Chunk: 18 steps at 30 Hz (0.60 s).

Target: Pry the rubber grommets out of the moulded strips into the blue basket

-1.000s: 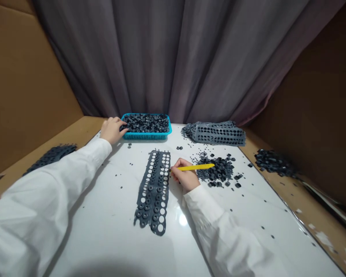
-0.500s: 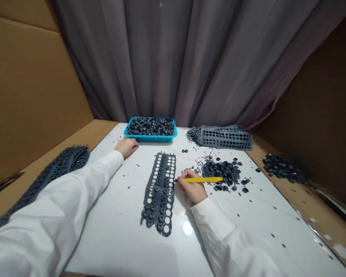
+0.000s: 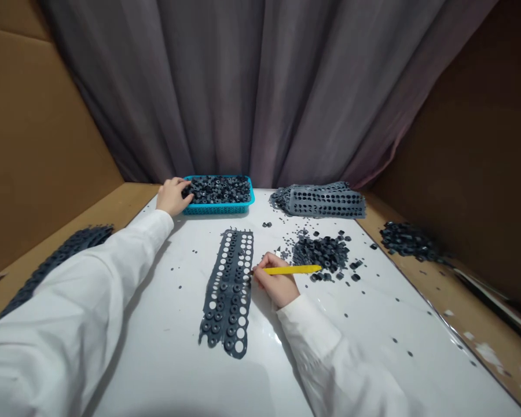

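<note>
Here right hand (image 3: 276,285) pinches yellow stick (image 3: 292,270), left hand (image 3: 172,196) at blue basket (image 3: 219,206)

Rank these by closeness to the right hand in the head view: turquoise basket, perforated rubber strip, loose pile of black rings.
From the right hand:
1. Perforated rubber strip, just to its left, at the yellow tool's tip.
2. Loose pile of black rings, just beyond it to the right.
3. Turquoise basket, at the far edge, by the left hand.
</note>
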Motion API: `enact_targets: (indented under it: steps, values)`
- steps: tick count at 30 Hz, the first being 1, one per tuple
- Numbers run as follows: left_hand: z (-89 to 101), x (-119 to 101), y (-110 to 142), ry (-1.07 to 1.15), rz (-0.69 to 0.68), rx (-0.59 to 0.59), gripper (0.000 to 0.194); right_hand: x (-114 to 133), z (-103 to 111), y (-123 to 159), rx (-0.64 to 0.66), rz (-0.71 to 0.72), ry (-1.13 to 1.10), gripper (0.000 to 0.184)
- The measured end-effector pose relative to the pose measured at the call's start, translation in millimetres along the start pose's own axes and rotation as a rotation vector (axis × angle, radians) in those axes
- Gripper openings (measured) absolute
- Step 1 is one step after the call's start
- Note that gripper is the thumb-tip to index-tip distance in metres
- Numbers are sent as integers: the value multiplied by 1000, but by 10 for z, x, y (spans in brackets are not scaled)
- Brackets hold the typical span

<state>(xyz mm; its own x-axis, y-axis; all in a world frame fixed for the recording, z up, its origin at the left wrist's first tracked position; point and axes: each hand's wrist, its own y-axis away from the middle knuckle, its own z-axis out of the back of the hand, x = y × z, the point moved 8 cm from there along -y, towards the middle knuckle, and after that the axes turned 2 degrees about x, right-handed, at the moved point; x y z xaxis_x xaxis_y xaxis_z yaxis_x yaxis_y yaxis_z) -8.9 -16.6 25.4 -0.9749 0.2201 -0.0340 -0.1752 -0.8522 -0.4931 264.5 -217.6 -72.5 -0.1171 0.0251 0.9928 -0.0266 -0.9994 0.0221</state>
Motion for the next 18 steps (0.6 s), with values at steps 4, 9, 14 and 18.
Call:
enact_targets:
  steps: [4,9,14,18]
  values:
    - [-3,71,25,-24,28,33,28,10,1,0,-4,-7,-6,15]
    - [-16,96,20,-48,7,54,31,36,8,3,-7,-15,-6,14]
    - [85,182,-28,-14,50,-16,31,-2,13,-2,-10,-6,-24,15]
    - [317,-152,275,142,-39,-68,31,2,11,-2,-8,11,-30,15]
